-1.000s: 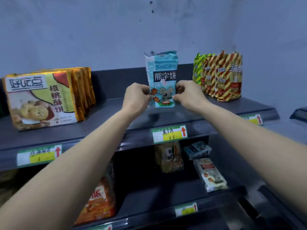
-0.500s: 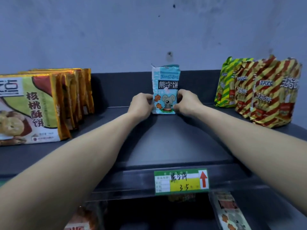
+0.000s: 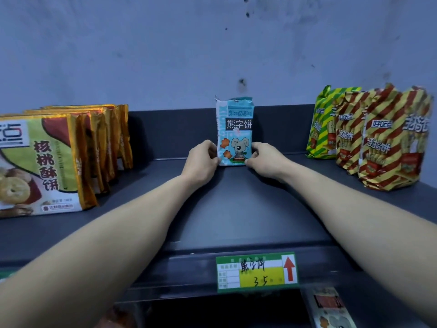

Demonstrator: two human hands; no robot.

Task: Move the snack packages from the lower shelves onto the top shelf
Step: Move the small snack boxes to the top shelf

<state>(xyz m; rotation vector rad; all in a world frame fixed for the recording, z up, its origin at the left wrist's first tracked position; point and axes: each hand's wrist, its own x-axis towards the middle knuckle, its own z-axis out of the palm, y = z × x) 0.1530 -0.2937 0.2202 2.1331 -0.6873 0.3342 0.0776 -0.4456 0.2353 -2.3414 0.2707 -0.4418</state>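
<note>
The blue snack package [image 3: 235, 131], pinched by the left hand [image 3: 202, 159] and right hand [image 3: 264, 158], is being stood upright at the top shelf [image 3: 236, 209] back edge, release judged next.

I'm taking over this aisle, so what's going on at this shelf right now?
A person is standing a blue mouse-print pack upright at the back of the top shelf, left hand and right hand pinching its lower edges. Walnut-cookie packs stand to its left, striped packs to its right. A further pack shows below the shelf edge.
</note>
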